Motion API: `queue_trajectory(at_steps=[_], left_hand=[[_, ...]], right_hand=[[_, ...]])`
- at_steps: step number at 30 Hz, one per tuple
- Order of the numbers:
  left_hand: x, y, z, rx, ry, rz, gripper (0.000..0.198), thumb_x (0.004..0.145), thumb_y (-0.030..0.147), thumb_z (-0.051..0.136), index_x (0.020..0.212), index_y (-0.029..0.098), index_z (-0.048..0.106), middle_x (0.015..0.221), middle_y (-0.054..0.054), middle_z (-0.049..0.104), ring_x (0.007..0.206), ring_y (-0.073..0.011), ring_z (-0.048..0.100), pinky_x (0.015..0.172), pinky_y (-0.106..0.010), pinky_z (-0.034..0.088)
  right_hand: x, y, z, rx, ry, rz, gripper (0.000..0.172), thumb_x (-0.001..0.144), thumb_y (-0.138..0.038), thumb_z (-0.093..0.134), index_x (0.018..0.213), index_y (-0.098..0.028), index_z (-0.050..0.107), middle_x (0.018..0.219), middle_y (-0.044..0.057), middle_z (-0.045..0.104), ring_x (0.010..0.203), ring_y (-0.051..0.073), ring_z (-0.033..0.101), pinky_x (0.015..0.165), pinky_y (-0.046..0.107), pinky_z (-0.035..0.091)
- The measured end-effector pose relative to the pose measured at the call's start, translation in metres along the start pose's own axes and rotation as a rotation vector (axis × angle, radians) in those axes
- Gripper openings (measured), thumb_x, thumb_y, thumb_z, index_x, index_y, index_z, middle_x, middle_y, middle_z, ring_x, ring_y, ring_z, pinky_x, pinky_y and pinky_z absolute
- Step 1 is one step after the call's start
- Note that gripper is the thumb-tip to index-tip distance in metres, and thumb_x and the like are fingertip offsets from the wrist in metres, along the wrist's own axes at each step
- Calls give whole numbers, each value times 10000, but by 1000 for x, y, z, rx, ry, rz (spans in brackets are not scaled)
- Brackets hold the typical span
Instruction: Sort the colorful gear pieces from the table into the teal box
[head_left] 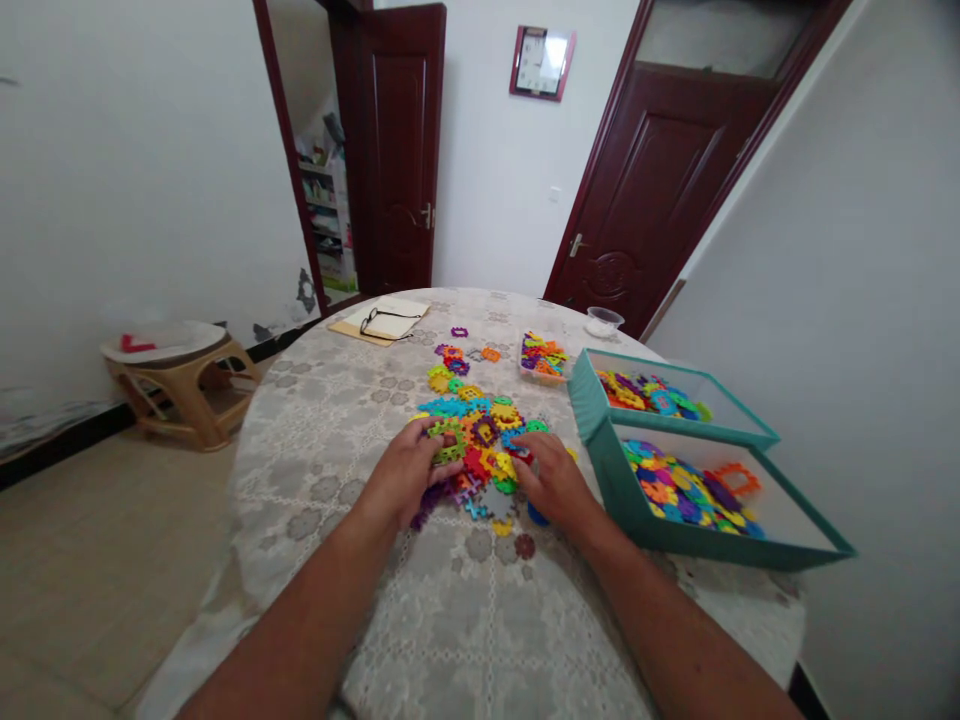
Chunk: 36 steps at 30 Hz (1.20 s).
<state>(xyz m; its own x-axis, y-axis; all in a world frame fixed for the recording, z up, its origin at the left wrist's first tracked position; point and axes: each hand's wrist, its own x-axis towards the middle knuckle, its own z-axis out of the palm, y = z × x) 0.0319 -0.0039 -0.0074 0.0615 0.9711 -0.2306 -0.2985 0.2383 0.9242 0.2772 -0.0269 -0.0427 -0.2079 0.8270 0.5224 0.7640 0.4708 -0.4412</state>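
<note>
Left hand (403, 470) at lime-green piece (452, 437), grip unclear; pile (474, 463) between it and loosely spread right hand (559, 480).

a pair of dark-framed glasses (397, 314) rests on pale papers (409, 305) near the far left edge of the table. beyond, a tan stool (214, 352) bears something red (137, 343). a pink-framed clock (533, 65) hangs between two dark red doors (405, 140), above a white switch (555, 194); stocked shelves (321, 203) show through the left doorway.
</note>
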Motion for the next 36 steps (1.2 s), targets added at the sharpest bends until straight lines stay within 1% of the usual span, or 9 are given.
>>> queue_trajectory(at_steps=[5,10,13,16,20,25,30,32,36], left_hand=[[1,3,-2,-149,4,20,387,865,97,636,1230,225,614,1192,-97,650,1193,-204,666,902,-334,670],[-2,5,-3,-142,-7,11,442,869,72,631,1282,226,599,1135,-90,652,1179,-195,670,968,-347,648],[-3,4,-4,-122,-20,0,462,870,70,619,1301,237,598,1139,-92,648,1184,-199,669,973,-361,647],[-2,-1,-3,-135,-37,-18,446,867,87,651,1286,233,611,1178,-96,650,1154,-196,680,975,-370,646],[-5,-3,-1,-129,-78,-83,408,847,106,691,1239,207,638,1196,-102,677,1063,-185,710,959,-365,647],[-14,-3,4,-86,-221,-139,406,834,198,769,1223,197,651,1194,-104,718,1033,-195,732,887,-312,643],[-16,-7,7,-92,-292,-117,511,818,230,818,1294,182,636,1303,-142,693,1135,-233,707,912,-325,633],[-15,-7,6,-91,-271,-100,546,816,180,796,1332,187,619,1303,-139,687,1112,-225,709,896,-315,638],[-12,-1,3,-113,-174,-68,553,796,91,740,1325,204,623,1272,-121,671,1039,-200,713,853,-303,656]], right_hand=[[-6,-19,14,-120,-121,-123,311,985,-282,627,1284,-204,664,1277,128,695,1230,298,582,1119,475,429],[-2,-19,23,-225,-170,-57,227,997,-233,564,1158,-195,720,1075,122,728,1050,290,626,979,438,469],[1,-11,23,-142,-92,-11,232,1001,-232,535,1117,-203,734,1032,106,743,1016,272,645,958,413,477],[2,-9,17,23,65,111,248,998,-294,547,1141,-203,728,1068,99,751,1013,260,667,941,399,502],[1,-19,10,157,178,239,257,989,-393,604,1117,-204,721,991,67,739,829,209,658,803,345,531],[-3,-32,18,139,183,-14,184,1030,-310,583,1151,-234,699,1037,75,730,898,212,657,819,361,546],[0,-40,26,119,64,-317,230,1044,-208,574,1241,-257,680,1113,86,729,1048,239,662,928,424,562],[1,-41,25,132,53,-336,264,1039,-189,572,1269,-268,675,1166,90,716,1100,238,660,961,425,565],[1,-34,24,86,101,-242,327,1016,-179,578,1323,-262,654,1297,114,680,1232,262,623,1085,481,513]])
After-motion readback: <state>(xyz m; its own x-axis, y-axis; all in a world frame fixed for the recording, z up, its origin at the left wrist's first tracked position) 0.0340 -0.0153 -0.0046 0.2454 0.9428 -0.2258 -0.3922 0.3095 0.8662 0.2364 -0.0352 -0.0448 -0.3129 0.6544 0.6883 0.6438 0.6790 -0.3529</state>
